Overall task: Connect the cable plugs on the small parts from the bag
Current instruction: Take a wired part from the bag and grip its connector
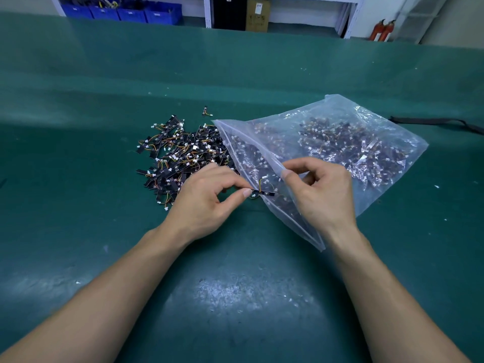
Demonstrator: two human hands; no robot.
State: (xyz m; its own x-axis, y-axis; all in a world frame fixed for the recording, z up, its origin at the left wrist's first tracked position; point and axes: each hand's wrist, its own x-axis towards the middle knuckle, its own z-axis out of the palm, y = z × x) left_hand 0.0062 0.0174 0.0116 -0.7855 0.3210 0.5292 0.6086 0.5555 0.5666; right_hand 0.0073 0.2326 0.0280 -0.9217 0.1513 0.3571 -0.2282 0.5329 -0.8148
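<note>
A clear zip bag [340, 132] full of small black parts with thin wires and white plugs lies on the green mat, its open mouth facing left. A pile of the same parts [180, 150] lies just left of the mouth. My left hand [207, 197] pinches one small black part [264, 193] at its left end, in front of the bag's mouth. A yellow wire with a white plug [264, 177] rises from that part. My right hand [319, 192] hovers over the bag's near edge, thumb and forefinger curled close to the plug; whether they touch it I cannot tell.
The green mat [235, 297] covers the whole bench. A single part [205, 110] lies apart behind the pile. A black strap [440, 121] lies at the right. Blue bins [131, 11], shelving and red extinguishers [382, 30] stand beyond the far edge.
</note>
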